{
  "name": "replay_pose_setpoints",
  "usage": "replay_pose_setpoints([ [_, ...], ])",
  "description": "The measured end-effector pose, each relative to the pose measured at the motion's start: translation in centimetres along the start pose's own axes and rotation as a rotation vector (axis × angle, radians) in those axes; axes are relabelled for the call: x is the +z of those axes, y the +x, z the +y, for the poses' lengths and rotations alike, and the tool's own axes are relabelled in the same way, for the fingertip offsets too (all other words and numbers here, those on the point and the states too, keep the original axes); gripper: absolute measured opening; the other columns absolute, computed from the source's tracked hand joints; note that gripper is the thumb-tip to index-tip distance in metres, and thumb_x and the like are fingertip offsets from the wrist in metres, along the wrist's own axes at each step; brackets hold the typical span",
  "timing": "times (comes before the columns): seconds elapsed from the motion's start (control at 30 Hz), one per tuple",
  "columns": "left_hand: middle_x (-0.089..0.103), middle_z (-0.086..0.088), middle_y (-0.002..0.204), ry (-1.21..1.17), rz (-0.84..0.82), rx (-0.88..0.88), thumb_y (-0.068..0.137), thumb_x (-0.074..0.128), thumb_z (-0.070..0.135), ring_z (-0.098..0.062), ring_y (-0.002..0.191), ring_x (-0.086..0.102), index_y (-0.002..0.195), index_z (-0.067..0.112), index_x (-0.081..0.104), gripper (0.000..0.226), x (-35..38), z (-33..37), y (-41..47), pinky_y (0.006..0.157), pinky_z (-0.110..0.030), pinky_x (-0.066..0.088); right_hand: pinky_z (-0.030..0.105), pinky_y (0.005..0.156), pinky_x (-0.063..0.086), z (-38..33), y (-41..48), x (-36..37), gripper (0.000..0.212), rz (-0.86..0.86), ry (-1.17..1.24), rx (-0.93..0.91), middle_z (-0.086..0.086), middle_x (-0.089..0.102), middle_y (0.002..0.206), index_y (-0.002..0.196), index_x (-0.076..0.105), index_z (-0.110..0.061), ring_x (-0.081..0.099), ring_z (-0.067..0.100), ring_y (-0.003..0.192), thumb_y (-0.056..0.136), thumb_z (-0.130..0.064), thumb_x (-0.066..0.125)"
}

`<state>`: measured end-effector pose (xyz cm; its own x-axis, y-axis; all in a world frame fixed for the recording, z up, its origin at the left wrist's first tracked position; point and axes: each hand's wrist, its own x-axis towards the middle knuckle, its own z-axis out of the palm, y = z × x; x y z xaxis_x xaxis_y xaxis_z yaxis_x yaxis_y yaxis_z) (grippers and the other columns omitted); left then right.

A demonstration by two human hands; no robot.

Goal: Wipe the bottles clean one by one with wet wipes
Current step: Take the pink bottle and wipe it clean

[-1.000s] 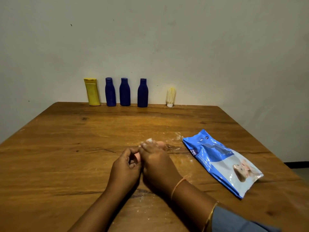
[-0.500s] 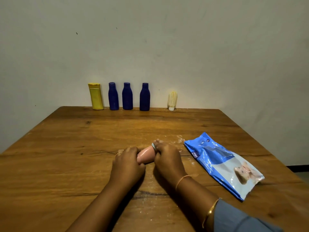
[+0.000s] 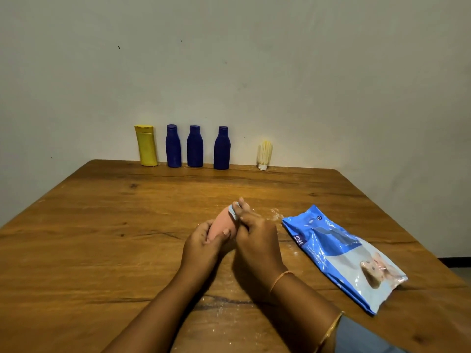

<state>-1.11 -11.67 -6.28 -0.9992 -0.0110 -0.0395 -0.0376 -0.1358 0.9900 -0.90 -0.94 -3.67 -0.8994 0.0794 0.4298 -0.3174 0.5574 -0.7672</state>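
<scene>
A small pink bottle (image 3: 221,224) is held at the middle of the wooden table (image 3: 102,238), tilted with its far end up. My left hand (image 3: 202,247) grips its near end. My right hand (image 3: 254,240) presses a pale wet wipe (image 3: 233,212) against the bottle's upper right side. Against the back wall stand a yellow bottle (image 3: 146,146), three dark blue bottles (image 3: 173,146) (image 3: 195,146) (image 3: 221,149) and a small cream bottle (image 3: 265,154) on its white cap.
A blue and white pack of wet wipes (image 3: 341,253) lies flat on the table to the right of my hands. White smears and specks mark the wood around my hands. The table's right edge runs close behind the pack.
The pink bottle has come up from lying sideways to a tilted position. My right hand with the wipe has moved up along it, and my left hand now grips its lower end.
</scene>
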Motion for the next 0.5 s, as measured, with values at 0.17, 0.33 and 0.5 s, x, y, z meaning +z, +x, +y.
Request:
replay_pose_setpoints([
  [0.17, 0.068, -0.012, 0.094, -0.257, 0.004, -0.060, 0.094, 0.049, 0.024, -0.022, 0.082, 0.063, 0.113, 0.007, 0.059, 0.028, 0.1, 0.6, 0.1, 0.069, -0.033, 0.048, 0.024, 0.111, 0.029, -0.4, -2.0, 0.9, 0.044, -0.066, -0.103, -0.202, 0.006, 0.041, 0.142, 0.129, 0.051, -0.008, 0.037, 0.013, 0.133, 0.086, 0.001, 0.049],
  [0.33, 0.072, -0.008, 0.099, -0.471, -0.052, -0.120, 0.099, 0.039, 0.022, -0.015, 0.088, 0.069, 0.116, 0.008, 0.059, 0.030, 0.0, 0.9, 0.5, 0.071, -0.026, 0.056, 0.017, 0.109, 0.024, -0.3, -2.6, 1.6, 0.048, -0.097, -0.175, -0.301, 0.005, 0.038, 0.144, 0.134, 0.044, -0.010, 0.034, 0.013, 0.134, 0.087, -0.004, 0.048],
  [0.5, 0.065, -0.012, 0.092, -0.519, -0.175, -0.262, 0.096, 0.041, 0.030, -0.016, 0.070, 0.056, 0.119, 0.014, 0.057, 0.033, 0.0, 0.9, 0.0, 0.052, -0.022, 0.047, 0.017, 0.107, 0.030, -1.4, 1.4, -0.4, 0.038, -0.016, -0.037, -0.113, 0.004, 0.041, 0.143, 0.128, 0.052, -0.009, 0.037, 0.010, 0.131, 0.091, 0.000, 0.046],
])
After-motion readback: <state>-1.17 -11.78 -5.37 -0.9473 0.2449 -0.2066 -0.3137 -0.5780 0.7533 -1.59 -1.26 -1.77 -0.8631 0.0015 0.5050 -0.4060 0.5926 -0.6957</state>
